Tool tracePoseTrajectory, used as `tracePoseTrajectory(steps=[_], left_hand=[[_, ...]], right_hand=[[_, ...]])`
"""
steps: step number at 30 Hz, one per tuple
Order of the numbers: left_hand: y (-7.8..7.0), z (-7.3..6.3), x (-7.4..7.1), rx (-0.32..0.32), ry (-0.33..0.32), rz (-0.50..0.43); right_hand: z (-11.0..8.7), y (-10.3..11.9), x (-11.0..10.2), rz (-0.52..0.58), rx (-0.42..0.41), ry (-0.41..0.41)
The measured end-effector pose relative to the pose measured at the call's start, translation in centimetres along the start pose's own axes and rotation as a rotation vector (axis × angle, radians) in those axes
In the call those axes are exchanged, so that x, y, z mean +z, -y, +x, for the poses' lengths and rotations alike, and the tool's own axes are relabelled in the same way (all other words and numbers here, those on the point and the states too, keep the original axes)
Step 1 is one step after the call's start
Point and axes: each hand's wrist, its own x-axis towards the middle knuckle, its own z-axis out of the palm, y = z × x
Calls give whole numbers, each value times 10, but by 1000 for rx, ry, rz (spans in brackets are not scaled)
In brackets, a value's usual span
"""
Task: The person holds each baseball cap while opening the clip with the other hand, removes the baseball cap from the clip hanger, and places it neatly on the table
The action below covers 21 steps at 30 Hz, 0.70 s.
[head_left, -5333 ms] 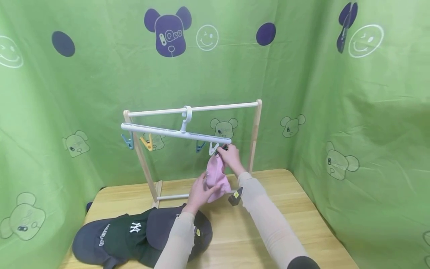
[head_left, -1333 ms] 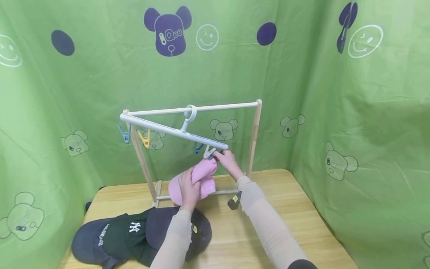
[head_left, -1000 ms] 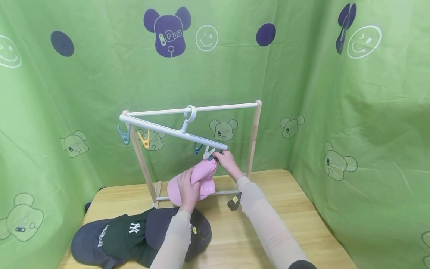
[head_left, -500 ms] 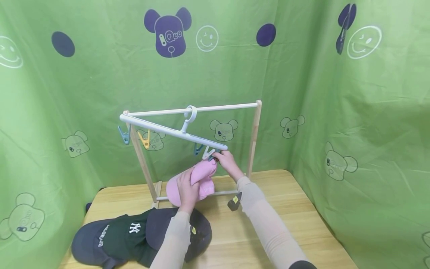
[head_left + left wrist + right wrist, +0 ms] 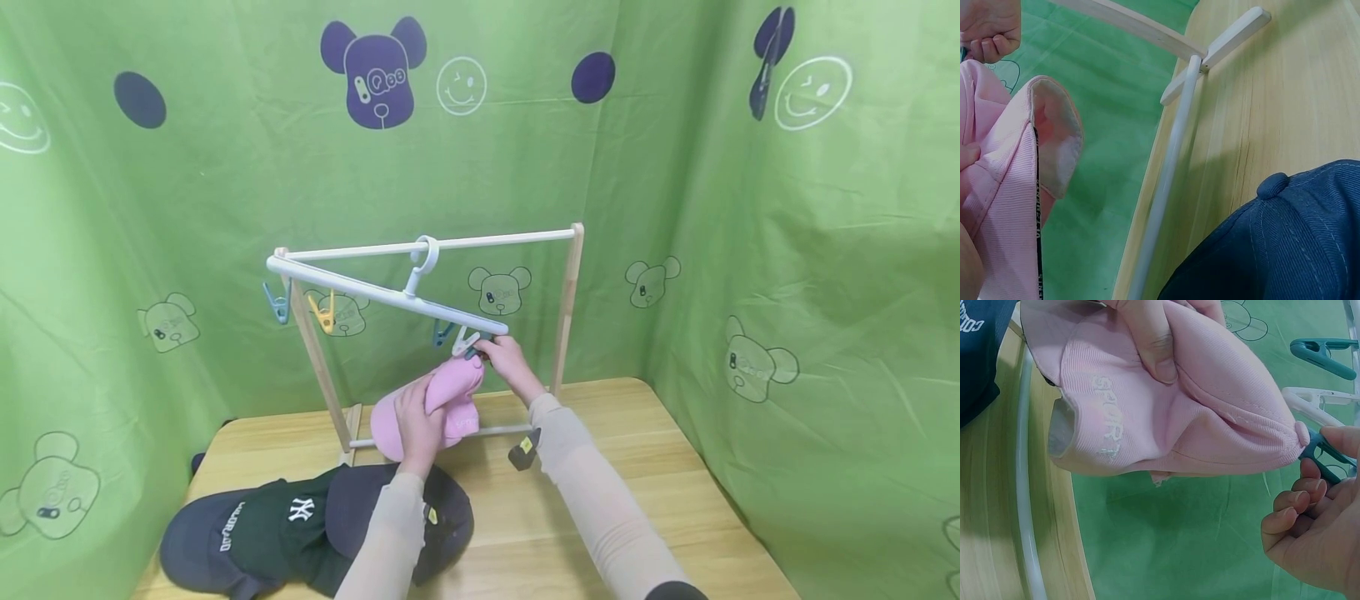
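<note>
My left hand [image 5: 418, 421] grips a pink cap [image 5: 456, 390] by its body, thumb pressed into the cloth in the right wrist view. The cap is held sideways, brim to the left, with white "SPORT" lettering. My right hand [image 5: 508, 360] pinches a dark teal clip [image 5: 1317, 449] between thumb and index finger. The clip's tip meets the cap's crown beside the button [image 5: 1302, 433]; whether it bites the cloth is hard to tell. This clip hangs from the low right end of a tilted white hanger [image 5: 360, 287].
A wooden rack [image 5: 573, 292] carries the hanger on its top rail. White [image 5: 465, 340], teal [image 5: 442, 332], yellow [image 5: 322, 312] and blue clips [image 5: 278, 302] also hang there. Dark caps [image 5: 262, 529] lie overlapped at the table's front left. Green curtains surround the table.
Since the oldest frame, the pink cap has turned with its brim swung left, my left hand has shifted its grip, and the hanger's right end has dipped. The last second shows almost no movement.
</note>
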Motion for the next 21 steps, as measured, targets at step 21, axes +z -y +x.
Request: tracePoseTrajectory(steps=[21], left_hand=[[-3, -1, -4, -8, 5, 7]], right_hand=[[-2, 1, -2, -15, 3, 1]])
